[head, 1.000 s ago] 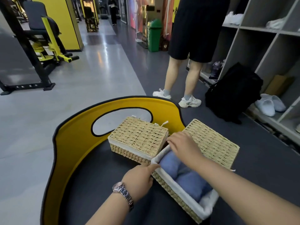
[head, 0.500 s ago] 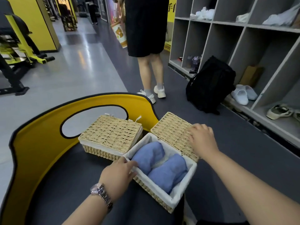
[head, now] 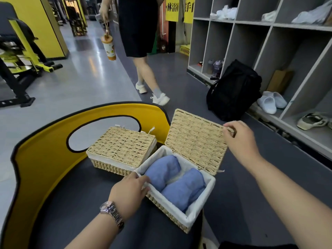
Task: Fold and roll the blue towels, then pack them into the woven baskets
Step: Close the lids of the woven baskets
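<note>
Gym-floor bench, dark seat (head: 75,200): open basket (head: 201,218) at right holds two rolled blue towels (head: 177,182), left hand (head: 128,193) gripping its near-left rim, right hand (head: 239,139) pinching raised lid (head: 195,141) at far corner.

Lid (head: 195,141) now tilted up vs flat earlier, right hand (head: 239,139) gripping far edge.

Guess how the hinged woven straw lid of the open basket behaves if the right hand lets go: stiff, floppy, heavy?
The woven straw lid stays flat though the right hand pinches only one corner, so probably stiff and light. It stands tilted above the rolled blue towels; released, it would likely swing on its hinge edge.
</note>
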